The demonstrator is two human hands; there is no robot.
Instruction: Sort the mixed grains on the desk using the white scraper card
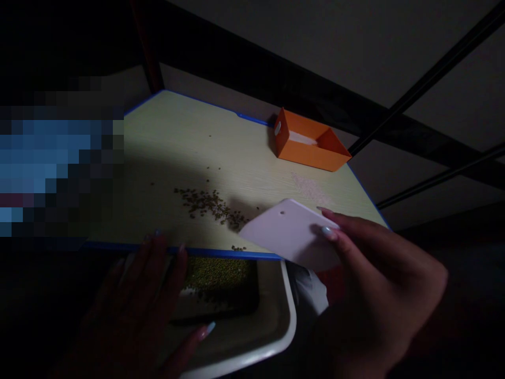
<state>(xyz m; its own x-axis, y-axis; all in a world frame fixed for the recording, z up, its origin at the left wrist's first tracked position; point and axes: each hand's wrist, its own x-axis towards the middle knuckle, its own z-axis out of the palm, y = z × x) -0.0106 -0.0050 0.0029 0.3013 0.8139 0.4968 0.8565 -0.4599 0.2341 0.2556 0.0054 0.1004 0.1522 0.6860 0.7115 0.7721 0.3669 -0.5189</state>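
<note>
Between the thumb and fingers of my right hand (382, 284) is a flat white plastic scraper (288, 229) with a small hole near one corner. Its left tip is close to a loose scatter of small dark beans (205, 204) on the pale tabletop (221, 147). My left hand (142, 300) is dim, fingers spread, at the blue front edge over a white-rimmed basin (290, 316). Below the edge, the basin has a heap of greenish beans (221, 273) in it. A few beans lie right at the edge near the scraper.
An orange box (311, 158) with pale contents stands at the far right of the table. In front of it lies a patch of fine pinkish-white grains (310, 188). A blurred-out blue area (43, 163) is at the left. Panelled wall runs behind the table.
</note>
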